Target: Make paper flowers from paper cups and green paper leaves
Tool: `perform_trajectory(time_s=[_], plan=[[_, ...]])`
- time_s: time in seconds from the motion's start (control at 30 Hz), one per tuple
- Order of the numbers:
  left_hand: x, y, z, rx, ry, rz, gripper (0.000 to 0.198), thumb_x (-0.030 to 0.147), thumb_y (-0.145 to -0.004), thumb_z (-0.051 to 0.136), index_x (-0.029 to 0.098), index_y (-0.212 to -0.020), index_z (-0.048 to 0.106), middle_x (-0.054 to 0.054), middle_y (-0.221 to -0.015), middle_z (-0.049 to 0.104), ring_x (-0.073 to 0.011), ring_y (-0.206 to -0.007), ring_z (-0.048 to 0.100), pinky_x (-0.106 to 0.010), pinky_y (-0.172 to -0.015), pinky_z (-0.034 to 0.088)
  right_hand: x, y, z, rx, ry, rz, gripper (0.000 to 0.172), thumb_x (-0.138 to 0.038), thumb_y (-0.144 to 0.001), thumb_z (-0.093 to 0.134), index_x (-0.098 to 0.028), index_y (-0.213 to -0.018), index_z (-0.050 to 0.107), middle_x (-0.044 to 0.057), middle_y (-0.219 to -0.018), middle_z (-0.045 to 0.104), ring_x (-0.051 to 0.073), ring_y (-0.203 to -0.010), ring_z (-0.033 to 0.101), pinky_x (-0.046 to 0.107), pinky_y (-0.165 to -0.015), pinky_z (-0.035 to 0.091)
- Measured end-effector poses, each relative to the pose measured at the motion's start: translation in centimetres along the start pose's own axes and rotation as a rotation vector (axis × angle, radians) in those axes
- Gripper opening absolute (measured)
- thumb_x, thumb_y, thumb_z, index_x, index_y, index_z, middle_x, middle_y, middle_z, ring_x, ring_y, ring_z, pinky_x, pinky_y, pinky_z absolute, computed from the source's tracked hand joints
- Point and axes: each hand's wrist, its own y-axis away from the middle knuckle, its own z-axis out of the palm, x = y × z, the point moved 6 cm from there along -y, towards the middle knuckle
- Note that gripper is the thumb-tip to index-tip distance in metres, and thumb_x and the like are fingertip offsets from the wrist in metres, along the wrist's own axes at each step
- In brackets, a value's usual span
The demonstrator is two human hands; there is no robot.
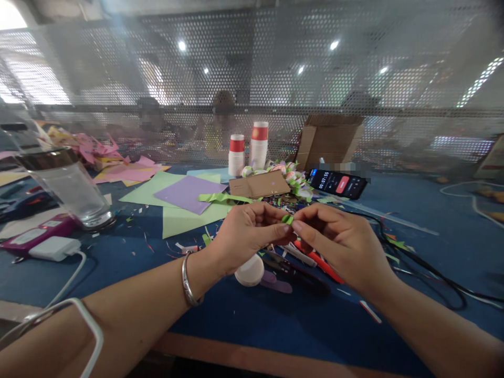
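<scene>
Between my fingertips is a small curled piece of green paper (pixel 287 219), raised over the middle of the blue table. My left hand (pixel 250 228) pinches it from the left with thumb and forefinger. From the other side, my right hand (pixel 334 233) grips its right end the same way. Beneath my hands lie an orange-red handled tool (pixel 325 266), dark scissors-like tools (pixel 299 274), a round white lid or dish (pixel 249 270) and a purple strip (pixel 277 283). Just beyond, a long green paper strip (pixel 224 198) rests by a piece of brown cardboard (pixel 260 185).
Green sheets (pixel 144 189) and a purple sheet (pixel 191 193) lie left of centre. Stacked paper cups (pixel 259 147) and a cardboard box (pixel 329 142) stand behind. A phone (pixel 337 182) shows a timer. At left are a glass jar (pixel 74 184) and a white charger (pixel 55 249); black cables (pixel 417 262) run right.
</scene>
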Motion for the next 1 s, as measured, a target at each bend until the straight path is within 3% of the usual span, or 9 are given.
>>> perform_trajectory(time_s=[0.47,0.77,1.0], plan=[[0.4,0.1,0.1,0.018,-0.096,0.022,0.019,0.025,-0.080,0.081,0.011,-0.087,0.070,-0.002,-0.074,0.072,-0.0102,-0.066,0.070,-0.025,-0.070,0.059,0.6,0.0,0.2,0.005,0.014,-0.017,0.014,-0.029,-0.089,0.064,-0.018,-0.081,0.069,-0.001,-0.065,0.065,0.012,-0.054,0.055,0.023,-0.049,0.043],[1.4,0.0,-0.1,-0.005,-0.472,0.252,0.011,0.020,-0.082,0.072,0.014,-0.090,0.067,-0.002,-0.078,0.071,-0.0115,-0.069,0.069,-0.024,-0.066,0.058,1.0,-0.1,0.6,-0.044,-0.018,0.045,0.016,-0.033,-0.090,0.066,-0.020,-0.080,0.067,-0.002,-0.061,0.062,0.011,-0.050,0.054,0.023,-0.046,0.041],[1.1,-0.4,-0.6,-0.053,-0.528,0.157,0.012,0.025,-0.088,0.069,0.013,-0.092,0.068,-0.003,-0.076,0.072,-0.0103,-0.065,0.066,-0.022,-0.060,0.053,1.3,-0.1,0.7,-0.048,0.053,0.044,0.018,-0.034,-0.092,0.064,-0.021,-0.078,0.065,-0.004,-0.056,0.059,0.011,-0.046,0.051,0.023,-0.043,0.035]])
